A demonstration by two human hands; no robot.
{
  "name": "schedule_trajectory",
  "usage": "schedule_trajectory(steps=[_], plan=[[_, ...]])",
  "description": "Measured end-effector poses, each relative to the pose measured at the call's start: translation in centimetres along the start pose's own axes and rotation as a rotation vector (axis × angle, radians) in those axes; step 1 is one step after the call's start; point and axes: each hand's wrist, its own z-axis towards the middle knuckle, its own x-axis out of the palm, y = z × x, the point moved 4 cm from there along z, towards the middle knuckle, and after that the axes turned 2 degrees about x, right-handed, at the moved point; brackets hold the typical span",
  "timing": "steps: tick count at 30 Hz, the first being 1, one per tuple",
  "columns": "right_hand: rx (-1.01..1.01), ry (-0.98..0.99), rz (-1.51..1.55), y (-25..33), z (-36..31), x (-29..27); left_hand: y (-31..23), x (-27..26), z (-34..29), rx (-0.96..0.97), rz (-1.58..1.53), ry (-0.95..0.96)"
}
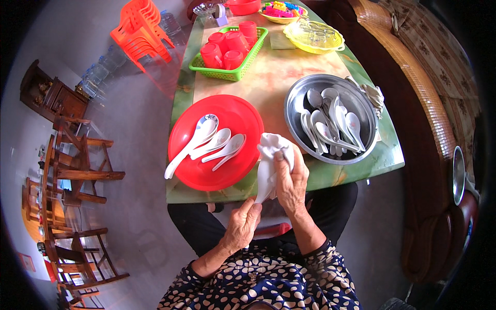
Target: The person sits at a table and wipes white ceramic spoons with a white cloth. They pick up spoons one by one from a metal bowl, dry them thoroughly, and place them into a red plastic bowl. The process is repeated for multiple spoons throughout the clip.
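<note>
My left hand (242, 226) pinches the lower end of a white spoon (264, 187) just off the table's near edge. Around the upper part of that spoon, my right hand (292, 181) is closed on a crumpled white cloth (273, 143), which hides much of the spoon. To the left lies a round red plate (188, 173) bearing several white soup spoons (206, 127), one larger with a blue pattern inside its bowl. On the right, a steel basin (293, 121) holds many spoons (353, 124), mostly white, some metal.
Farther back on the green-edged table (281, 67) stand a green basket (235, 74) of red cups, a yellow basket (313, 46) with clear glasses, and a bowl of colourful blocks (281, 10). A grey cloth (373, 95) lies beside the basin. A wooden sofa (413, 93) flanks the right.
</note>
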Motion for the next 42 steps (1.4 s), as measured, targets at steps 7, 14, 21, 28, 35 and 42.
schedule_trajectory(steps=[7, 14, 21, 28, 35, 42], plan=[[0.079, 0.027, 0.092, -0.7, -1.5, 0.7, -0.4, 0.4, 0.4, -0.186, -0.348, 0.047], [-0.425, 0.064, -0.245, -0.4, -4.2, 0.6, 0.5, 0.1, 0.7, -0.205, -0.483, -0.011], [-0.565, 0.060, -0.508, 0.4, -3.9, 0.7, 0.4, 0.8, 0.6, -0.226, -0.477, -0.015], [-0.325, -0.067, -0.303, -1.2, -0.8, -0.3, 0.4, 0.8, 0.7, -0.217, -0.414, 0.050], [-0.505, -0.018, -0.441, -0.7, -3.9, -0.2, 0.2, 0.6, 1.4, -0.222, -0.453, -0.017], [-0.467, 0.130, -0.414, -0.1, -5.0, -0.2, 0.5, 0.3, 1.3, -0.136, -0.351, -0.006]])
